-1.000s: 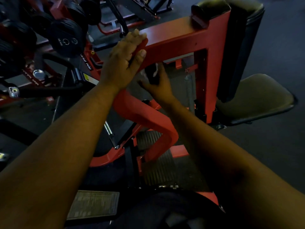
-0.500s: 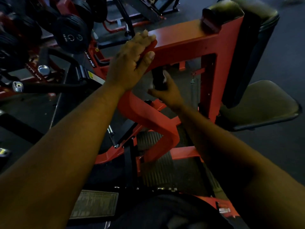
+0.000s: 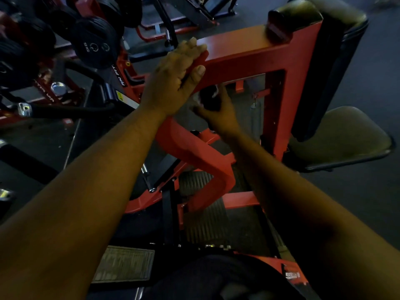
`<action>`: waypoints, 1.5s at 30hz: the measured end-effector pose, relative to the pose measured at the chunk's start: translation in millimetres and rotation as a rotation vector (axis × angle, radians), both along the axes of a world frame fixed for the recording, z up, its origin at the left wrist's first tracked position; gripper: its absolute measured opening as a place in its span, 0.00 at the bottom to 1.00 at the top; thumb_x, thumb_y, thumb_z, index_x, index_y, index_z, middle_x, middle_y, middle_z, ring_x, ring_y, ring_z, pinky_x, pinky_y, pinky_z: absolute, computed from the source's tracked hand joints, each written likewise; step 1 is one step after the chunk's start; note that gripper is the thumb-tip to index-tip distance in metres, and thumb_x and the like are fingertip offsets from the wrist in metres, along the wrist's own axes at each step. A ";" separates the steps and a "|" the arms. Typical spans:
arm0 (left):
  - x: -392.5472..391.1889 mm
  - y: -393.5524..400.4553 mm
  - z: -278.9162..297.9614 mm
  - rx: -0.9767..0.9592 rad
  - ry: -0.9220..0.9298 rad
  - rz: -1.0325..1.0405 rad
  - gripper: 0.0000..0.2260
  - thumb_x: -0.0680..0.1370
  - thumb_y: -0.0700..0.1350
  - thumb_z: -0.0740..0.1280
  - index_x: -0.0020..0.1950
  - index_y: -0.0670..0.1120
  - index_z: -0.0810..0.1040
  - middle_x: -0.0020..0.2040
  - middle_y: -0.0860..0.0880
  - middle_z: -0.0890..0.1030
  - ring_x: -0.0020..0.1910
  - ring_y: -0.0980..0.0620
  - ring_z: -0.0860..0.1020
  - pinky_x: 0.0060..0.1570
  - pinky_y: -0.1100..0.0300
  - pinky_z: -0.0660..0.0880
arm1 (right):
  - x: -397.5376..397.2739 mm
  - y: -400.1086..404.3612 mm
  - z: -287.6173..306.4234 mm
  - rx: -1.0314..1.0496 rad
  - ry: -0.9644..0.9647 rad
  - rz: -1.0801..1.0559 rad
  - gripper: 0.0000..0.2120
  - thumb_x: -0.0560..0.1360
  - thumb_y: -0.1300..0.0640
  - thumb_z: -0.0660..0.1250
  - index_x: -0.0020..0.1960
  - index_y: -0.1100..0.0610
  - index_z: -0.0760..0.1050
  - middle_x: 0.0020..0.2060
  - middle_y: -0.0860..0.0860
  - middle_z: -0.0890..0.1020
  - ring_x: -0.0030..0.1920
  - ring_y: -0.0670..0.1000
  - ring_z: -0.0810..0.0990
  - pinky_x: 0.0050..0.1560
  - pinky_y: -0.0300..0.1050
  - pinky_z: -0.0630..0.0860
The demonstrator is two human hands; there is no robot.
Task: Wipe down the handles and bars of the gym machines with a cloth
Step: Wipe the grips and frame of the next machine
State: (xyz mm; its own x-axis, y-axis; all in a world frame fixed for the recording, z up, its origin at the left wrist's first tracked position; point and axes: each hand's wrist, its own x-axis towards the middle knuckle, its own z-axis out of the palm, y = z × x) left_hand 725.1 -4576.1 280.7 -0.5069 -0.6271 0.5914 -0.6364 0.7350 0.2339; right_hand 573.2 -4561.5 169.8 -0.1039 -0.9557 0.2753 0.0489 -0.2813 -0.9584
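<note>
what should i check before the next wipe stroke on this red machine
1. Left hand braced on the red frame bar: ok, fingers lie over its end, thumb against its side.
2. Right hand has the cloth: ok, a dark bundle sits in its curled fingers.
3. Cloth touching the bar: cannot tell, it sits just beneath the bar's underside in dim light.
4. Path along the bar toward the black back pad: ok, nothing lies on top of it.
5. Weight plates clear of both arms: ok, they hang off to the left.
6. Which parts are already wiped: cannot tell.
</note>
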 end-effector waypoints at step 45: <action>-0.3 1.5 0.1 0.060 0.002 0.018 0.26 0.85 0.61 0.55 0.80 0.49 0.68 0.80 0.45 0.66 0.80 0.45 0.63 0.76 0.41 0.64 | -37.0 27.7 -25.6 -0.748 1.038 -0.229 0.20 0.87 0.59 0.54 0.75 0.67 0.69 0.75 0.66 0.68 0.78 0.64 0.63 0.78 0.60 0.62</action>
State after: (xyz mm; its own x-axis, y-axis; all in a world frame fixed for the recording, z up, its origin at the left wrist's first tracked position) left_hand 724.8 -4574.6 280.8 -0.4938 -0.6707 0.5535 -0.6491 0.7078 0.2787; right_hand 536.2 -4533.8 144.2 0.3383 -0.5256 0.7805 -0.7370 -0.6637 -0.1275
